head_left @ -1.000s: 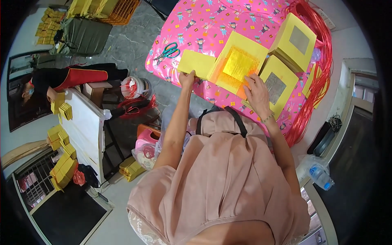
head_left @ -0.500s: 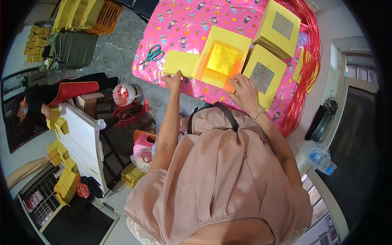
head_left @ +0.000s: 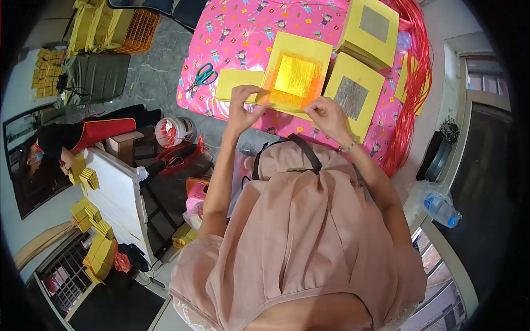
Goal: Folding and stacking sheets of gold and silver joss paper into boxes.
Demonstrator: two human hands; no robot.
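Observation:
A yellow paper sheet with an orange-edged gold square (head_left: 292,74) lies on the pink patterned table cover (head_left: 248,30). At its near left corner is my left hand (head_left: 243,112), its thumb and fingers apart around the corner. My right hand (head_left: 329,117) pinches the near right corner between thumb and fingertips. Left of the sheet lies a plain yellow paper block (head_left: 234,83), partly behind my left hand. To the right are yellow paper with a silver square (head_left: 351,96) and, farther back, a thick yellow paper stack (head_left: 369,36), also topped with a silver square.
Green-handled scissors (head_left: 204,76) lie at the table's left. Red plastic strands (head_left: 411,110) hang over its right edge. Leftward stand a white bucket (head_left: 171,131) and a white table (head_left: 113,182) with yellow paper bundles, where another person (head_left: 83,129) works.
My left hand has moved from the plain block up and right to the gold-square sheet's corner. My right hand has shifted slightly left, its fingers now pinched together at the near right corner.

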